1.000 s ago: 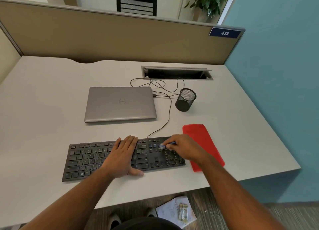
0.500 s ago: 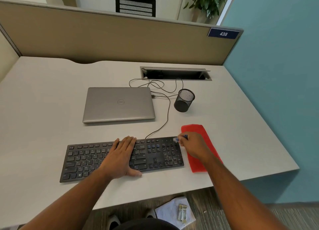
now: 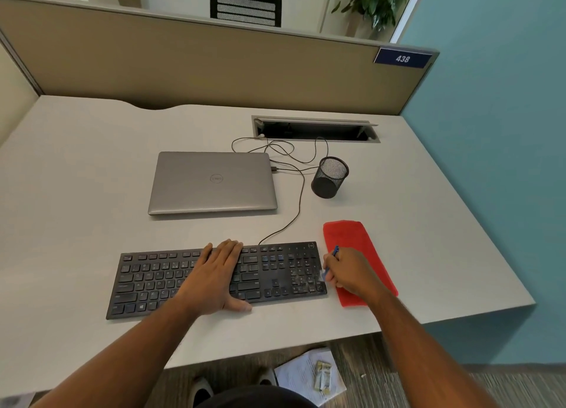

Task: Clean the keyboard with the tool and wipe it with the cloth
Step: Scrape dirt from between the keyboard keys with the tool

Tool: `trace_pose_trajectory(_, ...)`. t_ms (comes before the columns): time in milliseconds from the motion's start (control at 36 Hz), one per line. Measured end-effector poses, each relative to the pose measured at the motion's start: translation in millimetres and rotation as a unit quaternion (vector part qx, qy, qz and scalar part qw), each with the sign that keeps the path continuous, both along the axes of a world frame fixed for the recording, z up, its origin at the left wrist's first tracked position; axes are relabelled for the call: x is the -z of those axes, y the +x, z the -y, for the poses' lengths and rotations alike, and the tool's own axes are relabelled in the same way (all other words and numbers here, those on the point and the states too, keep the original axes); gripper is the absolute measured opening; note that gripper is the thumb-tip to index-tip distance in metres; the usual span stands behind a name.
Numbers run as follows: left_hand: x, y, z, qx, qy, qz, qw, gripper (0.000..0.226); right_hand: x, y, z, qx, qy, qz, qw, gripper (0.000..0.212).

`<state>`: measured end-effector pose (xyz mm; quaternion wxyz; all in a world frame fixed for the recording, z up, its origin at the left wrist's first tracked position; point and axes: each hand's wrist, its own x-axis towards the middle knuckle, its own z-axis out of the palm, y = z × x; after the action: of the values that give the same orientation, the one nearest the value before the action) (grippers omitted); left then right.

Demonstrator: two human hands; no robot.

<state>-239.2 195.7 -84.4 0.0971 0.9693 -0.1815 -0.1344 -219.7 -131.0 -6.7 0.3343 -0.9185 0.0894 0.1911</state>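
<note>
Shifted since half a second ago: right hand [image 3: 352, 274], pinching blue tool [image 3: 332, 259], now at near-right corner of keyboard [image 3: 275, 277]. Left hand [image 3: 214, 277]: flat, pressing mid-keys. Red cloth [image 3: 356, 242]: on table [image 3: 92, 178], just right of keyboard, partly under right hand, long axis front-to-back.

Left hand [image 3: 214, 277] flat on black keyboard [image 3: 147, 282] near grey desk's [image 3: 92, 168] front edge; right hand [image 3: 352, 274] pinches blue brush tool [image 3: 332, 260] at keyboard's right end, over red cloth [image 3: 352, 239].
</note>
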Motion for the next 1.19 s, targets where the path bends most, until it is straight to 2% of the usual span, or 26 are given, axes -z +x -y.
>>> trace_pose_trajectory(56, 0.2, 0.0, 0.2, -0.001, -0.003, -0.002, 1.000, 0.148, -0.6, -0.7, 5.9, -0.007, -0.006, 0.002, 1.000, 0.036)
trace_pose_trajectory(194, -0.1, -0.6, -0.2, 0.000, -0.002, -0.001, 1.000, 0.148, -3.2, 1.5, 5.9, 0.074, 0.075, 0.089, 0.990, 0.027)
trace_pose_trajectory(250, 0.2, -1.0, 0.0, 0.000, -0.006, -0.001, 1.000, 0.148, -0.4, -0.6, 4.1, 0.042, 0.053, 0.069, 0.995, 0.027)
trace_pose_trajectory(333, -0.1, -0.7, 0.1, 0.000, -0.012, 0.003, 1.000, 0.148, -1.1, -2.8, 2.4, -0.033, -0.059, 0.008, 0.998, 0.034)
trace_pose_trajectory(389, -0.4, -0.8, -0.5, 0.001, -0.014, 0.004, 1.000, 0.149, -7.2, -1.1, -1.7, -0.072, -0.103, 0.001, 0.992, 0.034)
trace_pose_trajectory(500, 2.3, -1.1, -1.2, 0.001, -0.028, 0.013, 1.000, 0.150, -25.3, 2.7, -24.8, -0.114, -0.005, 0.026, 0.993, 0.018)
trace_pose_trajectory(583, 2.8, -1.1, -1.3, 0.001, -0.026, 0.011, 1.000, 0.150, -31.4, 4.9, -46.4, -0.169, 0.028, 0.019, 0.985, 0.017)
trace_pose_trajectory(694, 0.6, -0.8, 0.0, 0.004, -0.013, 0.010, 1.000, 0.149, -29.8, 7.0, -56.2, -0.242, -0.056, 0.027, 0.968, 0.021)
trace_pose_trajectory(917, -0.4, -1.5, -0.8, 0.004, -0.001, 0.005, 1.000, 0.149, -30.8, 22.5, -5.9, -0.233, -0.216, -0.001, 0.948, 0.018)
trace_pose_trajectory(972, -1.5, -1.5, -0.8, 0.003, -0.005, 0.003, 1.000, 0.148, -36.8, 22.4, -4.5, -0.215, -0.191, 0.000, 0.958, 0.019)
trace_pose_trajectory(1028, -2.4, -1.3, -0.4, 0.003, -0.008, 0.001, 1.000, 0.148, -42.8, 19.0, -13.3, -0.198, -0.113, 0.009, 0.974, 0.018)
trace_pose_trajectory(1111, -2.1, -1.0, -0.1, 0.005, -0.006, 0.000, 1.000, 0.147, -44.4, 12.1, -36.9, -0.202, -0.021, 0.009, 0.979, 0.019)
trace_pose_trajectory(1194, -1.0, -0.9, -0.7, 0.004, -0.007, -0.004, 1.000, 0.148, -34.8, 6.5, -52.6, -0.249, -0.033, 0.008, 0.968, 0.021)
